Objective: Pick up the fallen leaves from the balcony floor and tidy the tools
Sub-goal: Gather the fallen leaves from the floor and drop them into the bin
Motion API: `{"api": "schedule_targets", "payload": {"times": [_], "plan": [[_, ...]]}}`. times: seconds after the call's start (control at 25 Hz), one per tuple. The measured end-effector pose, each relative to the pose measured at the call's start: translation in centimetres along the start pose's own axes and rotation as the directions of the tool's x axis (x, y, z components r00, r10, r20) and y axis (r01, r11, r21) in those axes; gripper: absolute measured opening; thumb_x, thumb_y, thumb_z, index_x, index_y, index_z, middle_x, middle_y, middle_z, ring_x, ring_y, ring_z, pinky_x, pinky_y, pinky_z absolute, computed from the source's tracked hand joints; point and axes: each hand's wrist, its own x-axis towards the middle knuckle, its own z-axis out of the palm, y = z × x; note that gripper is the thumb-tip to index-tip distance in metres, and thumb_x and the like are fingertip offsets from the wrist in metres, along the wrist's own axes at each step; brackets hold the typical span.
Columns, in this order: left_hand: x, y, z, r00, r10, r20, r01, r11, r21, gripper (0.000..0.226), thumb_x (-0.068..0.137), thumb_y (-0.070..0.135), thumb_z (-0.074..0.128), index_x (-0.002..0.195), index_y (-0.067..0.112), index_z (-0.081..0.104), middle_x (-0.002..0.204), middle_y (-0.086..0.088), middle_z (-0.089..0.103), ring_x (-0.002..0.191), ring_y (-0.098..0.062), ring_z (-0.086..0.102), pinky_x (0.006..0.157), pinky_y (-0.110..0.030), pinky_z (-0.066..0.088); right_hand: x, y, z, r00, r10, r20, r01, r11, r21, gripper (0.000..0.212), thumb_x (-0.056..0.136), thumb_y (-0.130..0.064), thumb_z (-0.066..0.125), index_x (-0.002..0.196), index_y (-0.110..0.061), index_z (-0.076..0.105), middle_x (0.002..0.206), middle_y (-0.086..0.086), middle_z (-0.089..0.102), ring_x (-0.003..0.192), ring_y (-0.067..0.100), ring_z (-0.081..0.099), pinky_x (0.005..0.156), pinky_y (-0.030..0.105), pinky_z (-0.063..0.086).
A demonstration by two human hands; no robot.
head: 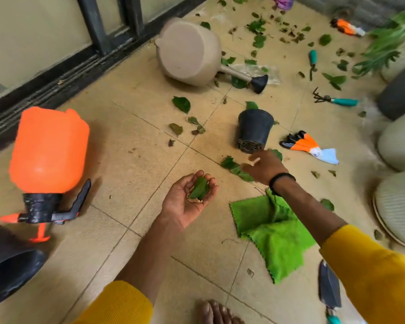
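Note:
My left hand is palm up over the tiled floor, its fingers curled round a few green leaves. My right hand reaches forward just above a cluster of green leaves lying beside a tipped black nursery pot; its fingers are blurred and hold nothing I can see. Many more leaves are scattered across the floor toward the far end. Tools lie about: a teal-handled hand rake, a teal-handled weeder, a trowel and an orange glove.
A beige watering can lies on its side at the back. An orange pump sprayer lies at the left, beside a black pot. A green cloth is under my right forearm. Large planters line the right edge.

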Motion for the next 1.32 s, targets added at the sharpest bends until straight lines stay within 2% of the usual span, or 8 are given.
{"api": "schedule_targets", "payload": {"times": [0.12,0.24,0.4,0.64,0.8,0.92,1.16,1.32], "plan": [[-0.1,0.7,-1.1,1.0,0.015,0.018,-0.016,0.998,0.053,0.022,0.099,0.016,0.052,0.104,0.003,0.068,0.1,-0.017,0.069,0.099,-0.032,0.067,0.103,-0.046,0.051,2.5,2.9,3.5,0.97,0.221,0.1,-0.22,0.975,-0.015,0.115,0.059,-0.078,0.077,0.15,-0.018,0.037,0.155,0.016,0.034,0.137,0.037,0.042,0.109,0.047,0.044],[-0.6,2.0,-2.4,0.998,0.048,-0.03,-0.045,0.995,0.087,0.022,0.098,0.016,0.052,0.102,0.003,0.069,0.101,-0.017,0.069,0.099,-0.032,0.068,0.107,-0.047,0.048,3.6,0.7,6.7,0.982,0.189,0.01,-0.189,0.982,0.008,0.131,0.039,-0.094,0.068,0.146,-0.026,0.036,0.158,0.017,0.019,0.136,0.044,0.039,0.107,0.054,0.044],[-1.9,4.3,-3.3,0.992,0.099,-0.078,-0.091,0.99,0.109,0.022,0.1,0.017,0.05,0.099,0.004,0.069,0.098,-0.017,0.07,0.095,-0.031,0.069,0.097,-0.047,0.055,4.6,-3.3,9.6,0.99,0.102,-0.101,-0.114,0.986,-0.119,0.097,0.064,-0.082,0.068,0.138,-0.028,0.041,0.158,0.019,0.018,0.13,0.046,0.041,0.096,0.055,0.048],[-2.3,7.0,-5.2,0.982,0.151,-0.114,-0.139,0.984,0.111,0.024,0.102,0.018,0.049,0.098,0.006,0.069,0.098,-0.016,0.071,0.095,-0.03,0.07,0.098,-0.047,0.054,6.8,-3.5,10.2,0.957,-0.239,-0.163,0.24,0.971,-0.011,0.016,0.09,-0.02,0.069,0.104,-0.011,0.067,0.113,0.019,0.059,0.098,0.035,0.061,0.085,0.031,0.047],[-1.2,7.4,-6.1,0.974,0.168,-0.151,-0.15,0.981,0.125,0.027,0.102,0.022,0.049,0.109,0.008,0.07,0.116,-0.016,0.072,0.105,-0.032,0.069,0.103,-0.049,0.051,4.7,-5.7,8.0,0.997,-0.065,-0.038,0.075,0.922,0.379,0.007,0.086,-0.012,0.077,0.09,-0.008,0.072,0.082,0.011,0.074,0.067,0.02,0.072,0.064,0.029,0.061],[-0.2,6.8,-5.6,0.977,0.157,-0.145,-0.146,0.986,0.084,0.037,0.103,0.027,0.046,0.125,0.005,0.066,0.128,-0.019,0.068,0.111,-0.036,0.067,0.11,-0.05,0.046,-0.3,-9.9,6.7,0.956,-0.25,0.152,0.123,0.816,0.564,0.009,0.085,-0.007,0.077,0.09,-0.004,0.071,0.083,0.011,0.074,0.068,0.02,0.073,0.062,0.025,0.061],[0.0,5.9,-3.8,0.987,0.119,-0.104,-0.121,0.993,-0.013,0.019,0.094,0.02,0.053,0.092,0.011,0.07,0.101,-0.012,0.074,0.096,-0.026,0.072,0.077,-0.038,0.06,-8.0,-15.3,8.5,0.768,-0.571,0.289,0.618,0.78,-0.1,0.025,0.083,-0.024,0.074,0.106,-0.021,0.065,0.103,-0.003,0.06,0.093,0.017,0.06,0.072,0.026,0.051],[0.2,6.3,-4.0,0.993,0.108,-0.051,-0.112,0.99,-0.081,0.058,0.083,0.019,0.069,0.139,0.011,0.058,0.135,-0.009,0.06,0.128,-0.027,0.059,0.098,-0.042,0.053,-9.6,-16.8,7.2,0.766,-0.591,0.252,0.643,0.689,-0.336,0.057,0.085,-0.042,0.07,0.135,-0.033,0.045,0.124,0.003,0.047,0.098,0.025,0.061,0.081,0.043,0.057]]}}
